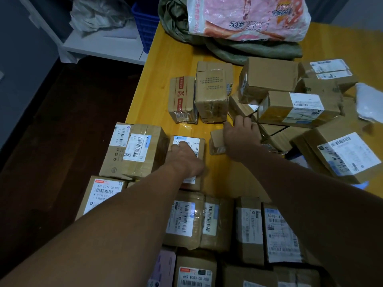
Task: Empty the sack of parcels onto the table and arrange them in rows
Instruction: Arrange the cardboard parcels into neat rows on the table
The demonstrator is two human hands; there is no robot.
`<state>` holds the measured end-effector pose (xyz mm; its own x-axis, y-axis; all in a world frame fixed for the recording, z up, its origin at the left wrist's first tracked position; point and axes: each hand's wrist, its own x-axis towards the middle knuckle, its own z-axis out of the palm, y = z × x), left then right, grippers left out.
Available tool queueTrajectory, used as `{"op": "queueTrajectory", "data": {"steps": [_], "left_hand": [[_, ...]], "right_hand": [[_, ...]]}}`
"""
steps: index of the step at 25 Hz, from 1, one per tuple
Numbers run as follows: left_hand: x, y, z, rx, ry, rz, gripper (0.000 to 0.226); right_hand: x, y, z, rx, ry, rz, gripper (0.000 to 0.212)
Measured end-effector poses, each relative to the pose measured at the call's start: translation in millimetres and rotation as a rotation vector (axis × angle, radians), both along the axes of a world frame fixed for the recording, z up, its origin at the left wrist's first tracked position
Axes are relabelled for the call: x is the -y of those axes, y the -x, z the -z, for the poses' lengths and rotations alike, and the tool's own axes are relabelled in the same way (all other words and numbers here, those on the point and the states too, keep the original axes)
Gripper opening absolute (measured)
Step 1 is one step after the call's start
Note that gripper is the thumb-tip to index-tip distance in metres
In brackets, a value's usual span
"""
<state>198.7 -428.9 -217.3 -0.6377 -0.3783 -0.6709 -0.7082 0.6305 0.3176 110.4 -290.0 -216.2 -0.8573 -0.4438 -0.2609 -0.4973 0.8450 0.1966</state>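
While right hand [241, 139] half-covers a small taped carton [215, 139], grip unreadable, left hand [184, 158] presses flat-fingered on a rectangular labelled cardboard box [199, 146].

Taped cardboard parcels [211, 94] on glossy, seemingly wooden table [165, 63].

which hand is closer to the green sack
Right. The right hand reaches into the pile below the sack; the left hand rests on a labelled box, nearer the person.
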Motion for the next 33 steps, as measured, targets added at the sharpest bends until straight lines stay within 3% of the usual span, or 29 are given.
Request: {"op": "queueTrajectory", "data": {"steps": [7, 11, 14, 18, 20, 21, 23, 27, 33], "left_hand": [[1.1, 4.4, -7.9, 0.078, -0.012, -0.015, 0.099], [-0.3, 4.6, -14.0, 0.086, -0.01, 0.012, 0.102], [1.1, 2.6, -15.3, 0.085, -0.021, 0.006, 0.104], [-0.4, 1.1, -18.7, 0.085, -0.044, 0.013, 0.104], [-1.3, 1.5, -21.4, 0.083, -0.043, 0.037, 0.1], [-2.1, 2.0, -22.5, 0.084, -0.039, 0.053, 0.097], [-2.9, 2.6, -24.2, 0.083, -0.036, 0.078, 0.092], [-3.4, 2.9, -25.2, 0.086, -0.04, 0.11, 0.087], [-1.7, 1.8, -26.9, 0.091, -0.056, 0.127, 0.089]], "right_hand": [[-8.0, -17.8, -15.0, 0.165, -0.291, -0.324, 0.054], [-6.1, -38.6, -12.0, 0.201, -0.179, -0.389, 0.053], [-20.2, -43.1, -10.4, 0.167, 0.112, -0.164, 0.067], [-45.0, -37.9, 6.8, 0.284, 0.647, 0.56, 0.046], [-41.4, -41.0, 18.5, 0.466, 0.812, 0.939, 0.076], [-36.8, -44.7, 23.5, 0.522, 0.834, 1.01, 0.09], [-25.6, -52.1, 34.4, 0.531, 0.766, 0.964, 0.1], [-17.7, -65.2, 46.1, 0.568, 0.688, 0.829, 0.09], [-30.5, -60.3, 37.4, 0.576, 0.619, 0.85, 0.084]]}}
